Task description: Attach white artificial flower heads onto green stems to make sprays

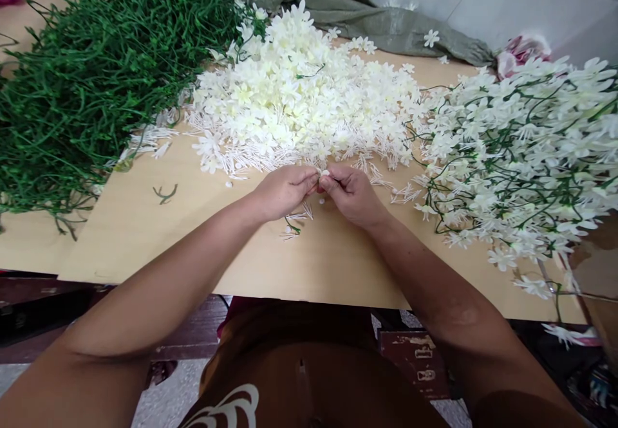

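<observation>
My left hand (pixel 282 190) and right hand (pixel 355 195) pinch a small white blossom (pixel 324 173) together over the pale wooden board (pixel 193 241), just before the loose blossom heap (pixel 299 93); grey cloth (pixel 367 16) lies behind.

matt plastic petals (pixel 299 93), smooth pale wood board (pixel 203 235), creased cloth (pixel 367 16).

left hand (pixel 282 191), right hand (pixel 355 195) meet, fingers pinched

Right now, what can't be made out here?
Head view, centre: white piece pinched between left hand and right hand, mostly covered by them, too small to identify.
Left edge: green stem pile cut off.
Right edge: flowered sprays cut off; they partly hide the pink thing.
</observation>
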Tool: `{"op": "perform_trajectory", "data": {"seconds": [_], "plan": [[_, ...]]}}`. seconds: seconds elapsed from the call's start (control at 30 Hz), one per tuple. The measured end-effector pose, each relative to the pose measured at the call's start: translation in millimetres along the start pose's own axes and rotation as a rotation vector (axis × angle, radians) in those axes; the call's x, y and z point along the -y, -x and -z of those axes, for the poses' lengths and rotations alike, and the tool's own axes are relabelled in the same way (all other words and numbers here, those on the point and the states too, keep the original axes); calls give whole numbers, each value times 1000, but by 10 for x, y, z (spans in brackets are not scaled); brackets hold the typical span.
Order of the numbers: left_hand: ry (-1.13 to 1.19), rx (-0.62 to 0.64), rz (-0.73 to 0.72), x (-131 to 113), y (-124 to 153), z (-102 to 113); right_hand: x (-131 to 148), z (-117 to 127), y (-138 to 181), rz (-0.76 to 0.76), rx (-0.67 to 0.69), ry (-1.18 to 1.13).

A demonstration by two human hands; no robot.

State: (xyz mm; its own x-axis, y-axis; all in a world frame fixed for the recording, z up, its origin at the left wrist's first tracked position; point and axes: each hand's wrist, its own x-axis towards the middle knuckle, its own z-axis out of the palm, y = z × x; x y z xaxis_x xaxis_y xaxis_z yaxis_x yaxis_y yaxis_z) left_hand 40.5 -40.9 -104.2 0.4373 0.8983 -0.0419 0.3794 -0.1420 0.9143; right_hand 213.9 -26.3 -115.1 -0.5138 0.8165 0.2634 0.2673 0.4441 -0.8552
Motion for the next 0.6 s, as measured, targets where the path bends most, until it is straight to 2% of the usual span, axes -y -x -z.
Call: {"op": "perform_trajectory", "data": {"seconds": [0.3,0.5,0.6], "plan": [[-186,26,29,-23,1,-3,-8,19,-4,-63,87,62],[132,12,-27,32,-25,-14,47,88,-26,-115,104,-23],[183,-14,-2,38,-39,-27,65,99,-29,-106,115,-69]]}}
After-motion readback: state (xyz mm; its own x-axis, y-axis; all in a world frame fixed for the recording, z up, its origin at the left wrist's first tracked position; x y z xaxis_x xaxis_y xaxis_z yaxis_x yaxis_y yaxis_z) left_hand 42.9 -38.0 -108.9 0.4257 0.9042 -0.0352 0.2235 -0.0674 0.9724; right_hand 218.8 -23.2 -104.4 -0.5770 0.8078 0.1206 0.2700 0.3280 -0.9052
